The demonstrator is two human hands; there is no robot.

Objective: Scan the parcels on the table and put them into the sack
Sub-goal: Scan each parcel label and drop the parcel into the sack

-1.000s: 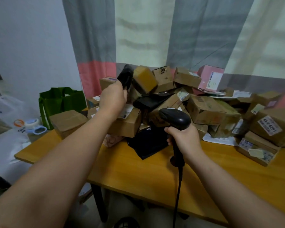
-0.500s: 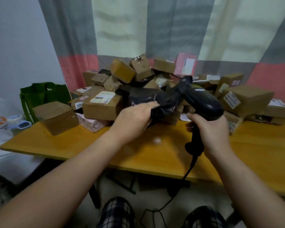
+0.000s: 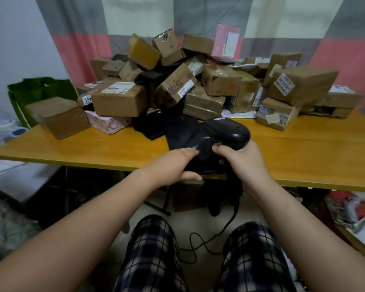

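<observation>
Fingers point(image 3: 188, 153) of the left hand point(image 3: 171, 165) are laid close together over a black parcel point(image 3: 183, 135), which is pinched from below by the thumb at the near edge of the table point(image 3: 93, 148). Just to the right, the scanner point(image 3: 232, 131) is gripped by the right hand point(image 3: 247, 163), whose fingertips point(image 3: 219, 149) are also pressed against the parcel's wrapping. No label can be seen, so the scan is judged not yet done. Most of the task is left: a big pile of boxes point(image 3: 198, 87) is heaped on the table. A white bag point(image 3: 4, 171), possibly the sack, is seen far left by a green bag point(image 3: 40, 89). The way there is partly blocked by a lone box point(image 3: 61, 116), and the cable point(image 3: 209, 239) is trailed between the knees.
</observation>
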